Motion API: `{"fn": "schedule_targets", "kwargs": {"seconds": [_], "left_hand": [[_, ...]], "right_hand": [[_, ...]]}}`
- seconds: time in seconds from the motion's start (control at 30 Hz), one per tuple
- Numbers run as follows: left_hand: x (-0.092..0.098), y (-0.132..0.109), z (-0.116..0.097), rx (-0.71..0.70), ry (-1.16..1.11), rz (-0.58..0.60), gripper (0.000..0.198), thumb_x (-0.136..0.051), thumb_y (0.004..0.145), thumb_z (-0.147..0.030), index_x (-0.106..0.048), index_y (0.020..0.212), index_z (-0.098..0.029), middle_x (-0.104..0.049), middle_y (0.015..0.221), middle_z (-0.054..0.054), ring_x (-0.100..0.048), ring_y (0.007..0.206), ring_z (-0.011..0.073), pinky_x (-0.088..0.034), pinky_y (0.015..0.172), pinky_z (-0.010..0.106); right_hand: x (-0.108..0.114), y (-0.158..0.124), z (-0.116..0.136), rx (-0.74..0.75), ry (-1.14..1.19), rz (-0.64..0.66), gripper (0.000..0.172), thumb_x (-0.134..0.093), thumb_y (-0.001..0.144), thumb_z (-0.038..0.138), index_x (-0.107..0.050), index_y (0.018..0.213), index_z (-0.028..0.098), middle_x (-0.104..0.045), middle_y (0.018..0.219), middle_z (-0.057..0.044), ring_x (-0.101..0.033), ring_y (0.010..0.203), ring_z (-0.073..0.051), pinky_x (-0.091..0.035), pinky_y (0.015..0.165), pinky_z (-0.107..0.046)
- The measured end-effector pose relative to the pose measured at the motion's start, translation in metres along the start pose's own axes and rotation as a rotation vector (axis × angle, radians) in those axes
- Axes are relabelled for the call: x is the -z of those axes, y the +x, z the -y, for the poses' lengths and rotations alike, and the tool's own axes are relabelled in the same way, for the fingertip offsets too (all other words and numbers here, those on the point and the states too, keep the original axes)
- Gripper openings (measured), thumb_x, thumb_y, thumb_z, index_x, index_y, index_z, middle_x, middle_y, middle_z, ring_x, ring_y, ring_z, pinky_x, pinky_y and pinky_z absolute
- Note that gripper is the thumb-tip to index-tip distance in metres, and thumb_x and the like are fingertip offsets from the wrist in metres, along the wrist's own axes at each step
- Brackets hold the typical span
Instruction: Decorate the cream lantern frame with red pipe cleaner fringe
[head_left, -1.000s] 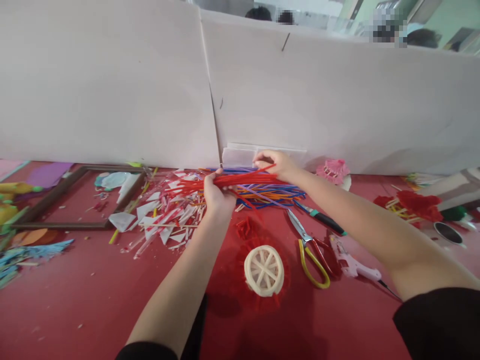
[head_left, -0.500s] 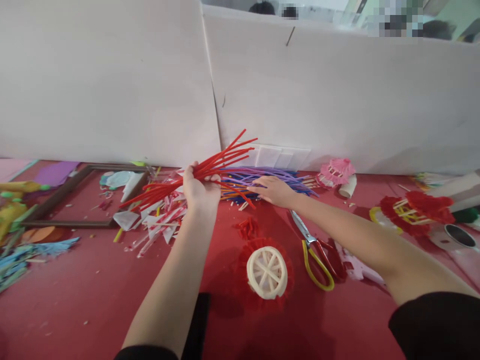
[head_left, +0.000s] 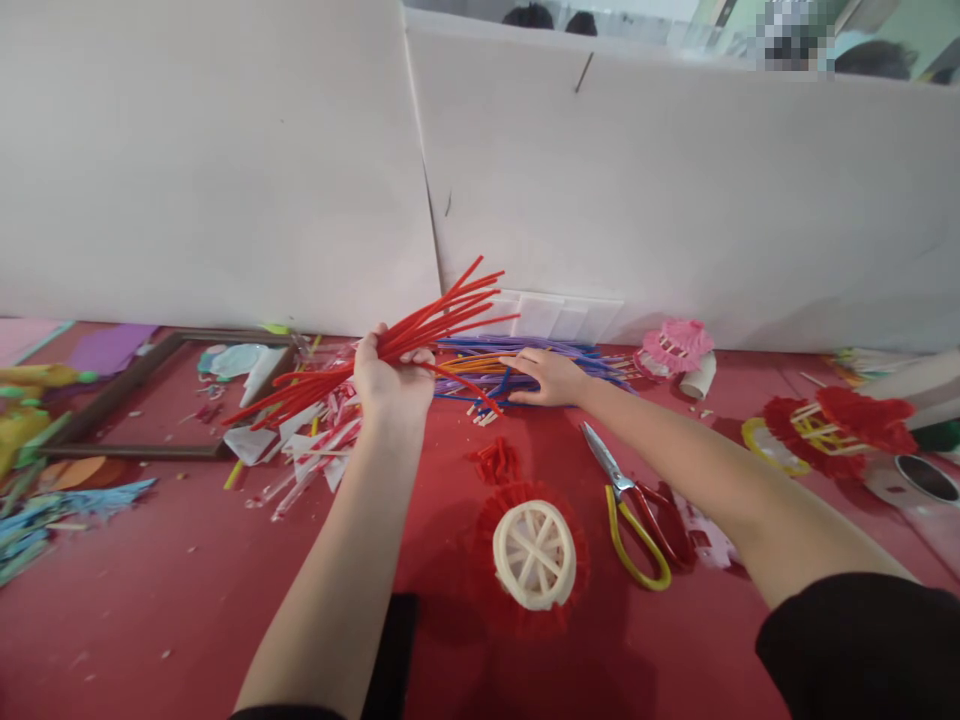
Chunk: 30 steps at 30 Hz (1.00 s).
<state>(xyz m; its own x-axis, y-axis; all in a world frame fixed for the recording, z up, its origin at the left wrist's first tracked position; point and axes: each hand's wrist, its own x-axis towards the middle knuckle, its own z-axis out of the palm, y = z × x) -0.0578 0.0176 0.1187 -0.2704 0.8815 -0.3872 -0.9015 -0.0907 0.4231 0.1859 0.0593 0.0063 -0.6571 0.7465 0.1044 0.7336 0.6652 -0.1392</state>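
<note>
My left hand (head_left: 386, 380) is closed round a bundle of red pipe cleaners (head_left: 439, 315), held above the red table with their ends fanning up to the right. My right hand (head_left: 546, 377) rests with curled fingers on a pile of purple, blue and orange pipe cleaners (head_left: 517, 362) lying against the white partition. Whether it grips any of them I cannot make out. A white wheel-shaped frame edged with red fringe (head_left: 534, 553) lies near me between my arms.
Scissors with red and yellow handles (head_left: 634, 505) lie right of the wheel. White and red scraps (head_left: 307, 435) litter the left, beside a brown picture frame (head_left: 131, 385). Red fringed lanterns (head_left: 832, 425), a pink one (head_left: 671, 345) and a white partition (head_left: 480, 180) stand behind.
My left hand lifted the red bundle off the pile and tilted it upward. My right hand let go of it and dropped onto the coloured pile.
</note>
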Motion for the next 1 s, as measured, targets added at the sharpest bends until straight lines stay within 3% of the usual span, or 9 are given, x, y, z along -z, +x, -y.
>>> {"fn": "schedule_targets", "kwargs": {"seconds": [0.07, 0.17, 0.23, 0.4, 0.53, 0.77, 1.0], "left_hand": [[0.0, 0.0, 0.0, -0.002, -0.002, -0.002, 0.027, -0.039, 0.101, -0.019, -0.051, 0.077, -0.02, -0.05, 0.054, -0.006, -0.033, 0.033, 0.0061, -0.03, 0.037, 0.019], [0.001, 0.0, 0.001, -0.003, -0.003, -0.004, 0.027, -0.039, 0.101, -0.02, -0.051, 0.076, -0.02, -0.05, 0.054, -0.006, -0.033, 0.033, 0.0061, -0.03, 0.037, 0.019], [0.0, -0.001, 0.001, -0.001, -0.002, -0.004, 0.028, -0.039, 0.101, -0.019, -0.05, 0.075, -0.02, -0.05, 0.053, -0.006, -0.033, 0.033, 0.0058, -0.029, 0.038, 0.019], [-0.001, -0.002, 0.001, 0.005, 0.003, -0.01, 0.029, -0.039, 0.102, -0.018, -0.049, 0.075, -0.02, -0.051, 0.054, -0.007, -0.033, 0.033, 0.0058, -0.029, 0.039, 0.019], [-0.001, -0.001, 0.002, 0.007, 0.005, -0.012, 0.03, -0.038, 0.102, -0.018, -0.05, 0.074, -0.02, -0.051, 0.052, -0.007, -0.034, 0.033, 0.006, -0.029, 0.038, 0.019], [-0.001, -0.002, 0.002, 0.018, 0.014, 0.002, 0.032, -0.038, 0.103, -0.017, -0.05, 0.074, -0.02, -0.051, 0.052, -0.007, -0.034, 0.033, 0.0059, -0.029, 0.038, 0.019], [0.0, -0.003, 0.009, 0.038, 0.028, 0.005, 0.033, -0.037, 0.104, -0.018, -0.051, 0.075, -0.019, -0.052, 0.053, -0.007, -0.034, 0.033, 0.0054, -0.03, 0.038, 0.018]], "right_hand": [[0.002, 0.0, -0.004, 0.044, 0.017, 0.016, 0.067, -0.07, 0.089, 0.05, -0.052, 0.146, 0.018, -0.061, 0.136, -0.014, -0.059, 0.126, -0.026, -0.049, 0.105, -0.036], [0.004, 0.003, -0.012, 0.002, 0.011, 0.006, 0.038, -0.064, 0.096, 0.033, -0.062, 0.131, 0.017, -0.066, 0.129, -0.012, -0.062, 0.121, -0.023, -0.05, 0.105, -0.039], [0.005, 0.007, -0.016, -0.071, -0.005, -0.027, 0.031, -0.061, 0.099, 0.031, -0.064, 0.126, 0.017, -0.066, 0.128, -0.01, -0.063, 0.118, -0.023, -0.053, 0.103, -0.044], [0.001, 0.018, -0.016, -0.245, -0.007, -0.067, 0.038, -0.063, 0.097, 0.039, -0.061, 0.128, 0.018, -0.063, 0.13, -0.01, -0.065, 0.112, -0.023, -0.058, 0.094, -0.046], [-0.005, 0.025, -0.017, -0.296, 0.046, -0.051, 0.037, -0.063, 0.098, 0.039, -0.061, 0.128, 0.018, -0.064, 0.129, -0.01, -0.066, 0.11, -0.022, -0.058, 0.093, -0.045], [0.0, 0.019, -0.022, -0.27, 0.11, -0.101, 0.036, -0.063, 0.098, 0.039, -0.061, 0.128, 0.018, -0.064, 0.13, -0.01, -0.065, 0.111, -0.023, -0.058, 0.094, -0.045], [-0.005, 0.003, -0.002, -0.152, 0.09, -0.045, 0.037, -0.064, 0.097, 0.041, -0.062, 0.125, 0.017, -0.065, 0.126, -0.009, -0.066, 0.11, -0.023, -0.057, 0.094, -0.046]]}}
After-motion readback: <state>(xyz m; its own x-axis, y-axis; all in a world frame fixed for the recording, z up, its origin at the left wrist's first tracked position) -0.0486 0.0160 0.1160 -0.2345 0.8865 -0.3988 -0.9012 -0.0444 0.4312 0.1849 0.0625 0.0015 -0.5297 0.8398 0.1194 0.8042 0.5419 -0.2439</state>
